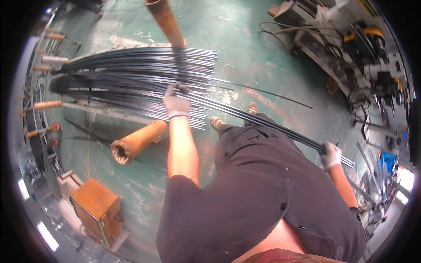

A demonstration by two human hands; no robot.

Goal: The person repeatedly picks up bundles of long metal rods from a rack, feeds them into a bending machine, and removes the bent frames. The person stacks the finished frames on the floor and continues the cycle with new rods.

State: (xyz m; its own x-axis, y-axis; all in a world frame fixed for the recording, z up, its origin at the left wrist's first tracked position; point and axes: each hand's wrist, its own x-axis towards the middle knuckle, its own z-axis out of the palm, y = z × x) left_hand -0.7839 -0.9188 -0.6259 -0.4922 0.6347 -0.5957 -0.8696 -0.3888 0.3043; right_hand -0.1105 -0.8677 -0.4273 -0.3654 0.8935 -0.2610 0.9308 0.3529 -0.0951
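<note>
Several long, thin dark metal rods (pixel 263 123) slant across the front of my body, from upper left down to the right. My left hand (pixel 176 101), in a pale glove with dark fingertips, is closed around them beside a large stack. Near their right ends, my gloved right hand (pixel 331 155) grips the same rods, and short lengths stick out past it. The stack of dark rods (pixel 131 70) lies spread on a rack to the left, its cut ends facing right. One loose rod (pixel 272 93) juts out beyond the others.
Orange-brown tubes stand at the rack, one near (pixel 139 142) and one far (pixel 166 22). A brown box (pixel 97 199) sits at lower left. Machinery (pixel 366 39) with cables lines the right side. Metal offcuts (pixel 379 179) pile up at lower right.
</note>
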